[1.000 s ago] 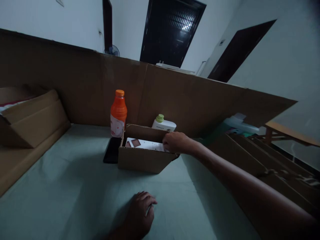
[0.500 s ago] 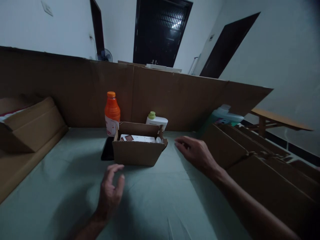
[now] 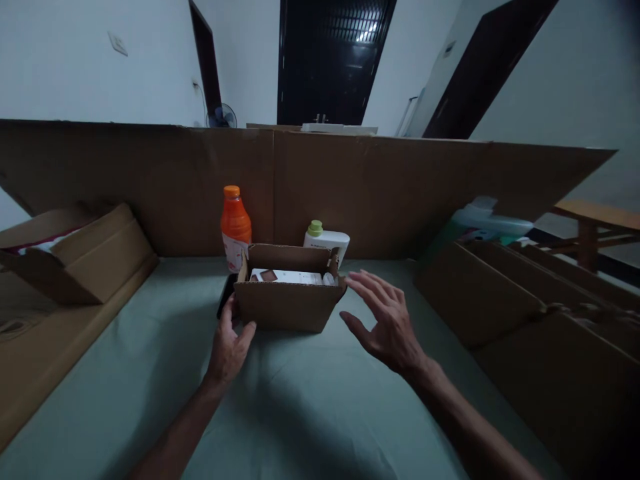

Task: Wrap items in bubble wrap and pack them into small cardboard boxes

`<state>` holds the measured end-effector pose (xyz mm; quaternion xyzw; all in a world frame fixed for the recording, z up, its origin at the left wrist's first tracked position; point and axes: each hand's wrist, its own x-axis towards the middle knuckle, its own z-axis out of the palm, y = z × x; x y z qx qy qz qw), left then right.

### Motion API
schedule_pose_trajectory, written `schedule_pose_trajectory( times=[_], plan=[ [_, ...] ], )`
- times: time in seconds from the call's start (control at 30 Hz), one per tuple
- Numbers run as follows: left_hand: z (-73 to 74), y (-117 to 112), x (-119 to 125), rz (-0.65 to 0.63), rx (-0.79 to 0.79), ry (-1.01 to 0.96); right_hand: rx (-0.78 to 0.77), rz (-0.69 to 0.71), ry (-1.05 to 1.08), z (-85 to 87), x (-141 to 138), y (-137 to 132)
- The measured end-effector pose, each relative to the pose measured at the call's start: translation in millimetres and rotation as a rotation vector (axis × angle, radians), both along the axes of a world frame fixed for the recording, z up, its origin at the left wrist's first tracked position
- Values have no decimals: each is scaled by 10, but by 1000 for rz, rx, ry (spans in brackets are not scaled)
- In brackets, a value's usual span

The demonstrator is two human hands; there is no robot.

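A small open cardboard box (image 3: 285, 308) stands on the pale green cloth, with a white printed carton (image 3: 293, 277) and a whitish rounded item (image 3: 329, 279) inside. My left hand (image 3: 230, 343) is at the box's front left corner, thumb apart in front and fingers beside the left wall; it looks to touch the box, without a closed grip. My right hand (image 3: 385, 320) hovers just right of the box, fingers spread and holding nothing. A dark flat object (image 3: 226, 293) lies partly hidden behind the box's left side and my left fingers.
Behind the box stand an orange bottle (image 3: 237, 227) and a white bottle with a green cap (image 3: 327, 240). A tall cardboard panel (image 3: 400, 193) crosses the back. Cardboard boxes (image 3: 110, 260) are at left; others (image 3: 480, 287) at right hold a greenish bottle (image 3: 493, 223).
My left hand has moved forward to the box's left corner. My right hand has opened its fingers and turned towards the box's right side. The camera view has shifted and levelled.
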<state>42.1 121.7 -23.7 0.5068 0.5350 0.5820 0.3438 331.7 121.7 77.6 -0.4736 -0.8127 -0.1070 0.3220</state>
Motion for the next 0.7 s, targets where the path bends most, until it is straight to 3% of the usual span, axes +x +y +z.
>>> schedule_pose_trajectory(
  times=[0.1,0.2,0.6,0.7],
  plan=[
    [-74,1,13,32,-52,24,-81,99,-196,206,21,64],
    [-137,0,23,51,-68,47,-127,127,-218,282,-13,187],
    [-121,-23,17,68,-79,90,-171,149,-226,278,-85,275],
    [-126,-11,8,70,-73,68,-115,164,-180,286,-6,221]
  ],
)
